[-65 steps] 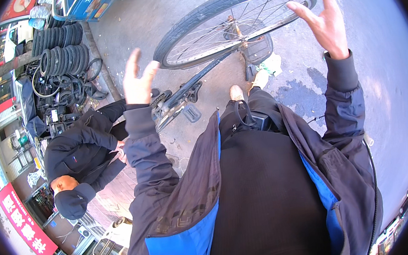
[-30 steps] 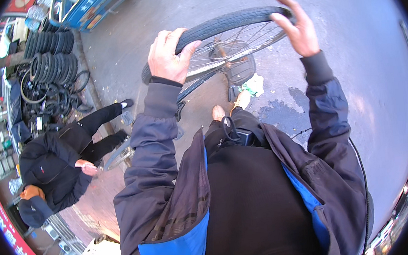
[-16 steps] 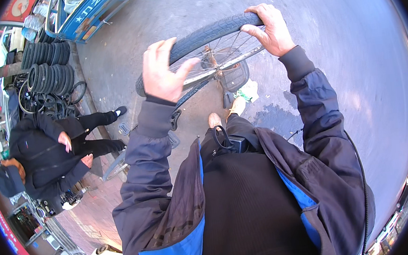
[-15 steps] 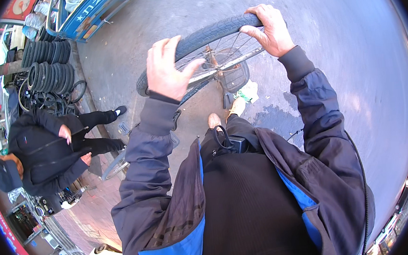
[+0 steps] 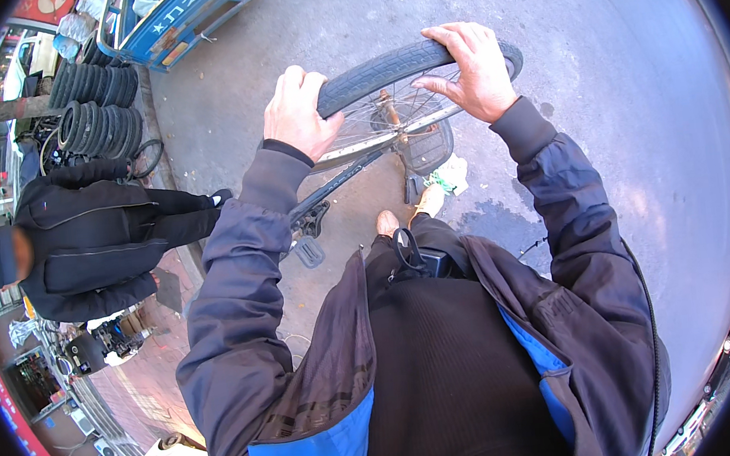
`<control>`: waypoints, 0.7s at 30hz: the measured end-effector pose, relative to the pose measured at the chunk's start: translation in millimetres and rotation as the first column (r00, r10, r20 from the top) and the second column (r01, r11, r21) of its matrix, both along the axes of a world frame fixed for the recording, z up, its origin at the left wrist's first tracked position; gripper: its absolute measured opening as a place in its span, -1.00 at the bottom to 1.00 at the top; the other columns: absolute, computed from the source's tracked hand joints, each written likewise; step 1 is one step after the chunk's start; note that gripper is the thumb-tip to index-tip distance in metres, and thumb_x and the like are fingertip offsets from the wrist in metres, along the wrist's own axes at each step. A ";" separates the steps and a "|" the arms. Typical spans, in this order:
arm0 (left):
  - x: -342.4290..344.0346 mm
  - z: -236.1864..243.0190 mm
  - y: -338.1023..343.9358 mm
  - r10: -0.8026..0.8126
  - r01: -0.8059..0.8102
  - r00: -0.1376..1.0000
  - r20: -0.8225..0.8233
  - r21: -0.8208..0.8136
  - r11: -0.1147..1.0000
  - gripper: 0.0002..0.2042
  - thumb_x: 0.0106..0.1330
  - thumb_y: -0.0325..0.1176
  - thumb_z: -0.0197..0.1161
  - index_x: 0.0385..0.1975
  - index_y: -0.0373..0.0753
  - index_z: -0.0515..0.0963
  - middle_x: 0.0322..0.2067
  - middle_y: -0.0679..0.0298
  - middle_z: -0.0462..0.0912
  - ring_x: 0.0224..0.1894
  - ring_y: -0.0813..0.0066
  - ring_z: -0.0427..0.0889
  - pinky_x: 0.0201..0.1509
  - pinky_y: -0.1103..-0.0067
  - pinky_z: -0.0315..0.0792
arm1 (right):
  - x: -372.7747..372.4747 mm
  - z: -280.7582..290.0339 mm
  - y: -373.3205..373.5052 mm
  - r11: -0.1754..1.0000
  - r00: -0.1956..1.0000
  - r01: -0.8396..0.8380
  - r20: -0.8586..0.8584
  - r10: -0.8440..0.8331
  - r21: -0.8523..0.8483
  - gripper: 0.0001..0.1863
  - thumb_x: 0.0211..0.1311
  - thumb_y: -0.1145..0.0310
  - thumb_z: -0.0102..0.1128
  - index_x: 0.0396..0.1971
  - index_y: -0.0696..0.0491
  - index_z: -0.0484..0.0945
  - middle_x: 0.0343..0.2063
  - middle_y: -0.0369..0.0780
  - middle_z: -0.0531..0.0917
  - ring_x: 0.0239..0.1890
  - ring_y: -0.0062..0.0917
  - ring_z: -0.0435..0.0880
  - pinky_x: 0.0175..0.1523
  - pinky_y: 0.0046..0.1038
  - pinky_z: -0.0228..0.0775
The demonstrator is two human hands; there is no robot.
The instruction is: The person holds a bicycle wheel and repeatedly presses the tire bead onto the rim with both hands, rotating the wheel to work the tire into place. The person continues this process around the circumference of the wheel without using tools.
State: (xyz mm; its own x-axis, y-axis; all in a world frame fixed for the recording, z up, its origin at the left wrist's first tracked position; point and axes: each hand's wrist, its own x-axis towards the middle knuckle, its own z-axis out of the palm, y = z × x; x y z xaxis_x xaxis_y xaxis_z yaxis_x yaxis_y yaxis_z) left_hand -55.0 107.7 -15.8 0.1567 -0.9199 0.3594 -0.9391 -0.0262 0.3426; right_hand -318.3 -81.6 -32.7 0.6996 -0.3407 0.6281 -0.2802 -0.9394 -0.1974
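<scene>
Head camera, looking down over the wearer's chest and both outstretched arms. A bicycle wheel (image 5: 398, 108) stands upright on grey pavement (image 5: 616, 119) directly ahead of the person, its black tyre (image 5: 377, 70) arching across the top and its spokes and hub visible beneath. The left hand (image 5: 298, 112) is closed over the tyre at the wheel's left side, fingers curled over the tread and the thumb lying toward the rim. The right hand (image 5: 468, 67) grasps the tyre at the wheel's upper right, fingers wrapped over the top, palm pressed against the tread. Both arms wear a dark jacket with blue panels. Below the wheel, the dark bicycle frame (image 5: 335, 187) slants down to the left toward a pedal (image 5: 308, 250). The person's brown shoes (image 5: 407, 216) show just beneath the wheel, beside a pale crumpled rag (image 5: 451, 173) lying on the pavement. At the pavement's left edge another person in dark clothes and a cap (image 5: 80, 244) is seated. Behind that person, stacked tyres (image 5: 89, 104) sit near the upper-left corner, next to a blue cart (image 5: 181, 14).
</scene>
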 end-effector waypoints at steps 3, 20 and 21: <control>5.1 -1.9 2.3 0.010 -0.009 1.000 -0.030 0.006 1.000 -0.65 0.05 -0.34 0.51 -0.15 -0.21 0.62 -0.13 0.11 0.52 0.03 0.03 0.60 0.09 0.20 0.59 | 4.0 -2.2 -2.1 0.999 1.000 -0.013 0.025 0.014 -0.045 -0.21 0.15 -0.12 0.63 0.27 0.03 0.61 0.08 -0.17 0.68 0.16 -0.21 0.62 0.32 -0.13 0.36; 17.9 5.3 -13.7 -0.018 0.020 1.000 -0.024 0.075 0.997 -0.69 0.00 -0.32 0.53 -0.27 -0.26 0.63 -0.20 0.08 0.62 -0.06 -0.01 0.67 0.04 0.23 0.61 | 16.3 3.4 -17.7 1.000 1.000 -0.002 0.014 0.002 -0.029 -0.29 0.15 -0.22 0.57 0.08 0.04 0.67 -0.19 -0.22 0.66 -0.12 -0.26 0.63 0.03 -0.24 0.46; 16.1 6.6 -12.9 -0.010 0.011 1.000 -0.010 0.080 0.997 -0.67 0.02 -0.30 0.55 -0.25 -0.26 0.64 -0.19 0.09 0.62 -0.05 0.00 0.67 0.04 0.23 0.61 | 16.9 4.2 -18.4 0.999 1.000 -0.006 0.016 0.007 -0.032 -0.30 0.16 -0.23 0.56 0.07 0.04 0.67 -0.22 -0.22 0.65 -0.14 -0.26 0.62 0.02 -0.24 0.46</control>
State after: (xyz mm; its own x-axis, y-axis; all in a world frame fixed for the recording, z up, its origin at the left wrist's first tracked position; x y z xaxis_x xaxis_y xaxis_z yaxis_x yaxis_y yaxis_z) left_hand -38.9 94.8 -9.2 0.1498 -0.9474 0.2830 -0.9362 -0.0439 0.3488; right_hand -301.4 -100.0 -28.5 0.6916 -0.3154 0.6498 -0.2711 -0.9472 -0.1713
